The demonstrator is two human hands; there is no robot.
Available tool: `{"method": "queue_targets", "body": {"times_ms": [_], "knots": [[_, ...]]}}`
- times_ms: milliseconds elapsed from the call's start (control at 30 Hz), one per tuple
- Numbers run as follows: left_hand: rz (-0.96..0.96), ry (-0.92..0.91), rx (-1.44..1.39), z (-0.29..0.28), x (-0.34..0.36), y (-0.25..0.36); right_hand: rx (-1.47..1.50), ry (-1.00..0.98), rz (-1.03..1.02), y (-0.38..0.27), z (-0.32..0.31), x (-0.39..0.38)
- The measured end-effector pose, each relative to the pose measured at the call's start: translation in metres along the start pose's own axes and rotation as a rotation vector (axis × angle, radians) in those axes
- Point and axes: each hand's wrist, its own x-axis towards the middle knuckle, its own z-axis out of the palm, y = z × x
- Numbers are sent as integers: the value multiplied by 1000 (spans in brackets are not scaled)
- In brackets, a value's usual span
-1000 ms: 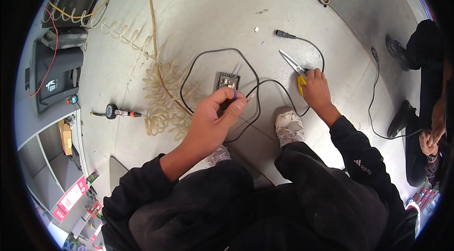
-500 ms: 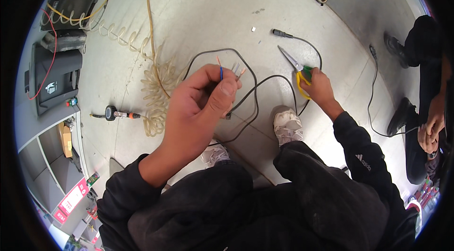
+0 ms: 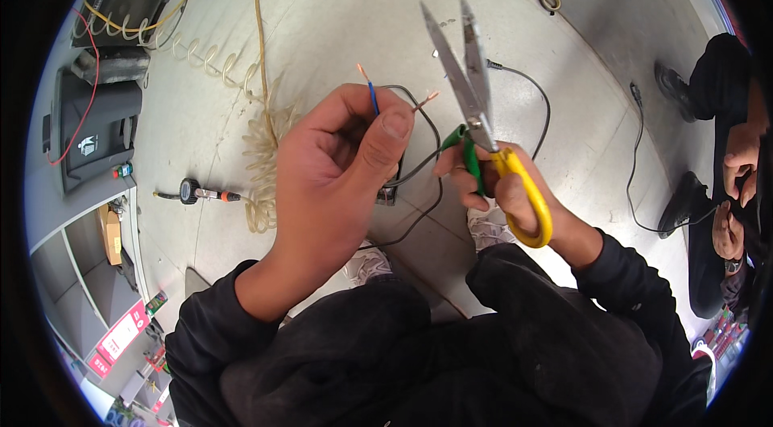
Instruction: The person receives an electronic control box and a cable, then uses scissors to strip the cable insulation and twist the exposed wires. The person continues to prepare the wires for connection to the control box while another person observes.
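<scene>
My left hand [image 3: 326,161] is closed in a pinch, thumb against fingers, on the split end of a black cable [image 3: 548,109]. A blue wire [image 3: 373,99] and a brown wire [image 3: 423,103] stick out above the fingertips, spread apart, with bare copper at their tips. Scissors [image 3: 478,123] with one green and one yellow handle are in my right hand [image 3: 510,190], thumb through the yellow loop. Their blades point up and stand apart, to the right of the wires and not touching them. The cable curves over the floor beyond my right hand.
Coiled clear hose [image 3: 266,161] and an inflator gauge [image 3: 189,191] lie on the floor at left, near grey shelving [image 3: 88,290]. A tape roll [image 3: 550,1] is at the far right. Another person's hands [image 3: 729,238] hold a second cable [image 3: 630,153] at the right edge.
My right hand has lifted the scissors from low over the floor and brought them left toward my left hand; the blades have opened. The wires in my left hand are spread wider.
</scene>
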Motion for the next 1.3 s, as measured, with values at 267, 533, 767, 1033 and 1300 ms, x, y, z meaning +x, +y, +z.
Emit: {"method": "queue_targets", "body": {"times_ms": [267, 533, 767, 1033, 1300], "knots": [[84, 93, 114, 5, -1, 6, -165, -34, -68, 3, 13, -1], [136, 97, 108, 5, 0, 1, -290, -27, -42, -4, 19, 6], [101, 62, 46, 0, -1, -3, -341, -12, -93, -11, 23, 10], [108, 70, 195, 0, 3, -2, -418, 14, -98, -5, 26, 7], [112, 45, 307, -6, 12, -13, -266, -52, 62, -3, 31, 2]]}}
